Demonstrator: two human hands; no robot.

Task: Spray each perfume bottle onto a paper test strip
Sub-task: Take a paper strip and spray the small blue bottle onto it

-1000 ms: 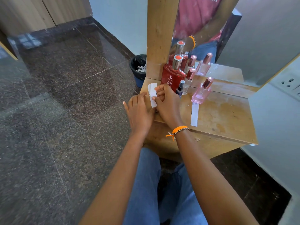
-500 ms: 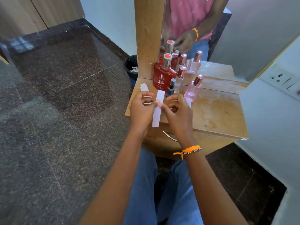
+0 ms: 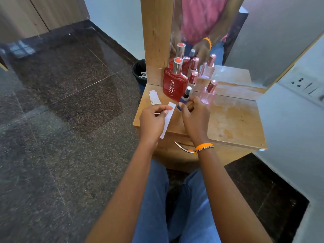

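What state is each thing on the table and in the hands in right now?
Left hand: pinching a paper strip.
Right hand: gripping the small blue bottle.
Red bottle: upright, capped.
Pink bottle: upright, capped.
Spare strips: flat on the table.

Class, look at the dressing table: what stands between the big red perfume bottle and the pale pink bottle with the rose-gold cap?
In the head view, a slim clear bottle with a rose-gold cap stands between the big red perfume bottle and the pale pink bottle.
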